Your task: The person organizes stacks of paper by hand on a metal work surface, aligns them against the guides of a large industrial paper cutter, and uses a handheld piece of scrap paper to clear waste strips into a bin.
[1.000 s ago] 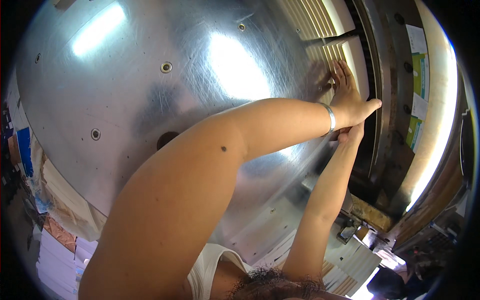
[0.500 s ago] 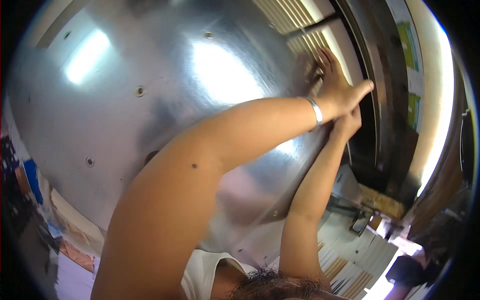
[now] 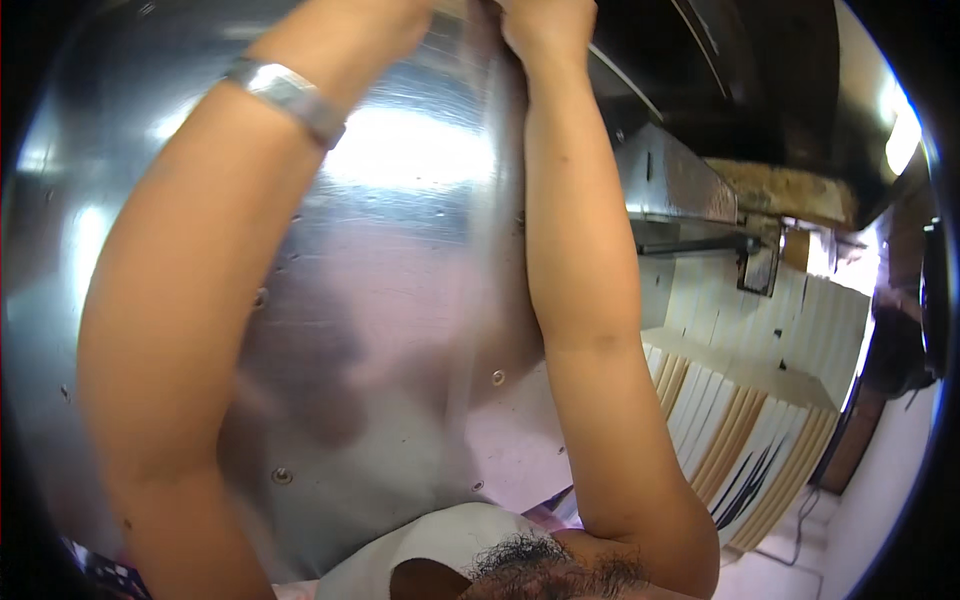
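A wide, shiny metal tabletop [image 3: 400, 310], dotted with small recessed screw holes, fills the middle. Across its left side reaches my left arm, with a silver band at the wrist; my left hand [image 3: 400, 14] is cut off by the top edge, its fingers out of sight. My right arm lies along the tabletop's right side. At the top, my right hand [image 3: 548, 25] is beside the tabletop's right edge, close to the dark machine. The upper edge crops its fingers, so I cannot tell whether it grips anything.
Right of my right hand stands a dark machine body [image 3: 720, 70], with a grey metal bracket [image 3: 680, 185] below it. Stacked white and brown strips [image 3: 735, 430] lie at the lower right, near a pale slatted surface [image 3: 730, 305].
My view has turned and shifted, bringing the stacked strips further into sight. My hands, earlier close together at the upper right with the left fingers spread, are now apart at the top edge.
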